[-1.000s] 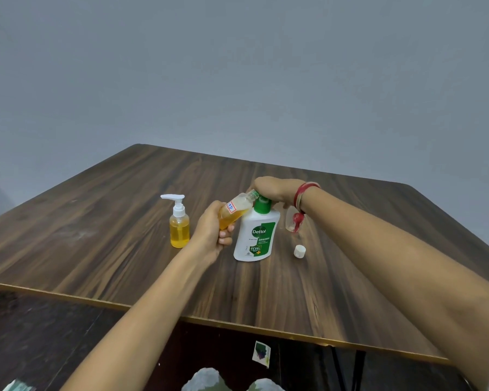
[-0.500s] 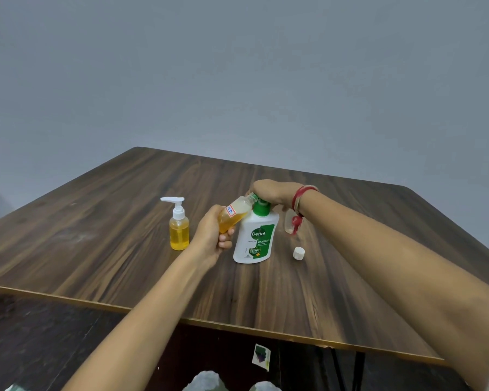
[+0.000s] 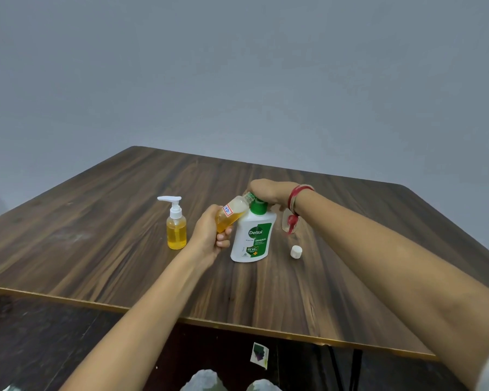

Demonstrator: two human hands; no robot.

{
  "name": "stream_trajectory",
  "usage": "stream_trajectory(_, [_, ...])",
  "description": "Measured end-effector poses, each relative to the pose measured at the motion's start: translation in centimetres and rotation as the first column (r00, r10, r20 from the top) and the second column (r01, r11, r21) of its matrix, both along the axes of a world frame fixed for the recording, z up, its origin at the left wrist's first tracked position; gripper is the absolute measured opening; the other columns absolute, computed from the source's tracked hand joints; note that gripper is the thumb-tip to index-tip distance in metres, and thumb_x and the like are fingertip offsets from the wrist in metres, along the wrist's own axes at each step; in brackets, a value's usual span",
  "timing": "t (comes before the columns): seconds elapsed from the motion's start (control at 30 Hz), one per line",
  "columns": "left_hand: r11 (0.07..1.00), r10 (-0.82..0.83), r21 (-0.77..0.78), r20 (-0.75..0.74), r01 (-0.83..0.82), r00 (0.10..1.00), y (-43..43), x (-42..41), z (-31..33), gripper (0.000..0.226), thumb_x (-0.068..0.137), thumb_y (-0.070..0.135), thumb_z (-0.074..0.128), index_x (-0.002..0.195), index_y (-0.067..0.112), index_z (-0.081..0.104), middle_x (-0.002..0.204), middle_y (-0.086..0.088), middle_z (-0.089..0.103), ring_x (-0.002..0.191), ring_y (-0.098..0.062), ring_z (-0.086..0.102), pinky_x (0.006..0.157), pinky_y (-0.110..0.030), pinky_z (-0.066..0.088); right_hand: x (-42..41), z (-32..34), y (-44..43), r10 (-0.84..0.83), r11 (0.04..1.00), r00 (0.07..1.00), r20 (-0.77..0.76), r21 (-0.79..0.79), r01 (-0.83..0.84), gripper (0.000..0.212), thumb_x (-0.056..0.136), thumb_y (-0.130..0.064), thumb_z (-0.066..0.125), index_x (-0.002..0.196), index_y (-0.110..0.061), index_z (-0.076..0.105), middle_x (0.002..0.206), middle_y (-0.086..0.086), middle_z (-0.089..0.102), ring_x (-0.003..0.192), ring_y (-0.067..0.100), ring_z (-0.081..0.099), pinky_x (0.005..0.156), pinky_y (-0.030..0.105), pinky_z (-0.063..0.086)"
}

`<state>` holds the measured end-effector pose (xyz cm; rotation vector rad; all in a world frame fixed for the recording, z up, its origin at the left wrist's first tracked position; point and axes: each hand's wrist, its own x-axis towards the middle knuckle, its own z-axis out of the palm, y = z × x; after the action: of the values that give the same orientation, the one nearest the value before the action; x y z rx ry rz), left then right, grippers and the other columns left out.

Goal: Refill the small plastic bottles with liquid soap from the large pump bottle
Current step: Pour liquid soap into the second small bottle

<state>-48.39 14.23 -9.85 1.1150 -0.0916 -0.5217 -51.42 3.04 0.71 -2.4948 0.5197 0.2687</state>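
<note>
1. On the left of the table [image 3: 96, 221], a dispenser [image 3: 176, 230] of yellow liquid is standing upright, well apart from both hands.
2. The left hand [image 3: 209, 232] is gripping a small bottle [image 3: 232, 214], with its fingers curling round the lower half. The bottle is leaning up and to the right, partly filled with amber soap. Its open neck is reaching under the fingers of the other hand.
3. The pump bottle [image 3: 251, 238] is standing upright mid-table, just beside the left hand, with its label facing the camera.
4. The right hand [image 3: 268, 190] is lying over the pump head, its fingers curling down and hiding it. A red thread [image 3: 292, 218] is hanging from the wrist.
5. A clear bottle [image 3: 285, 225] is standing behind that wrist, partly hidden.
6. A white cap [image 3: 296, 252] is lying alone to the right of the pump bottle.
</note>
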Motion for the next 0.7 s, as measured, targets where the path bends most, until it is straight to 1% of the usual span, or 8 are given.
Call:
stream_trajectory(0.23, [1.000,0.018,-0.003,-0.002,-0.018,1.000,0.09,-0.09,0.45,0.025,0.093,0.022,0.036,0.071,0.014,0.044,0.043,0.000,0.041,0.033,-0.006,0.026,0.032,-0.015,0.017,0.22,-0.20,-0.29,0.006,1.000,1.000,0.013,-0.014,-0.006,0.045,0.096,-0.009,0.027,0.134,0.008,0.044,0.137,0.028,0.045,0.128,0.041,0.042,0.104,0.047,0.036])
stream_trajectory(0.3, [1.000,0.009,-0.008,0.005,-0.009,1.000,0.06,-0.22,0.59,0.026,0.093,0.022,0.035,0.071,0.014,0.044,0.042,0.000,0.041,0.033,-0.005,0.025,0.032,-0.014,0.017,0.22,0.11,-0.34,0.041,0.999,0.999,0.001,0.000,-0.041,0.037,0.095,-0.009,0.027,0.112,0.004,0.057,0.129,0.031,0.051,0.103,0.037,0.059,0.083,0.035,0.047])
stream_trajectory(0.33, [1.000,0.015,-0.007,0.012,-0.015,1.000,0.01,-0.21,0.70,0.026,0.093,0.022,0.034,0.071,0.014,0.044,0.042,0.000,0.041,0.033,-0.005,0.025,0.032,-0.015,0.017,0.30,0.19,-0.39,0.050,0.999,0.999,0.004,-0.014,-0.050,0.030,0.095,-0.009,0.027,0.095,-0.001,0.057,0.120,0.034,0.054,0.085,0.032,0.058,0.069,0.026,0.044])
stream_trajectory(0.37, [1.000,0.029,0.000,0.018,-0.029,0.999,0.02,-0.19,0.78,0.026,0.093,0.021,0.034,0.071,0.014,0.044,0.042,0.001,0.041,0.033,-0.005,0.025,0.032,-0.015,0.017,0.41,0.09,-0.40,0.053,0.998,0.999,0.007,-0.025,-0.053,0.026,0.095,-0.007,0.027,0.087,-0.004,0.052,0.112,0.033,0.054,0.079,0.030,0.054,0.063,0.023,0.040])
stream_trajectory(0.43, [0.999,0.050,0.017,0.023,-0.051,0.998,0.09,-0.21,0.76,0.025,0.093,0.020,0.035,0.071,0.014,0.044,0.041,0.002,0.040,0.033,-0.005,0.026,0.033,-0.015,0.017,0.67,-0.40,-0.33,0.030,0.999,1.000,0.007,-0.023,-0.030,0.026,0.094,-0.003,0.026,0.087,0.000,0.051,0.112,0.034,0.053,0.094,0.039,0.055,0.076,0.034,0.045])
stream_trajectory(0.47, [0.999,0.049,0.019,0.019,-0.049,0.999,0.12,-0.26,0.63,0.025,0.093,0.020,0.035,0.071,0.014,0.044,0.041,0.002,0.040,0.033,-0.006,0.025,0.033,-0.015,0.017,0.70,-0.52,-0.28,0.023,0.999,1.000,0.001,-0.024,-0.023,0.025,0.094,-0.002,0.027,0.081,-0.002,0.049,0.106,0.034,0.053,0.090,0.039,0.055,0.078,0.037,0.045])
stream_trajectory(0.53, [0.999,0.039,0.016,0.016,-0.039,0.999,0.11,-0.40,0.54,0.025,0.092,0.020,0.035,0.070,0.014,0.044,0.041,0.001,0.040,0.033,-0.006,0.025,0.033,-0.015,0.017,0.83,-0.51,-0.38,0.036,0.998,0.999,0.003,-0.044,-0.036,0.027,0.092,-0.003,0.027,0.070,-0.013,0.039,0.085,0.019,0.047,0.066,0.024,0.041,0.063,0.029,0.035])
stream_trajectory(0.7, [0.999,0.032,0.011,0.016,-0.033,0.999,0.13,-0.38,0.53,0.026,0.094,0.021,0.034,0.071,0.014,0.045,0.042,0.000,0.041,0.033,-0.006,0.026,0.032,-0.015,0.018,0.39,-0.46,-0.28,0.041,0.999,0.999,0.026,-0.028,-0.040,0.016,0.093,-0.006,0.028,0.088,-0.010,0.042,0.089,0.014,0.044,0.069,0.020,0.037,0.062,0.027,0.031])
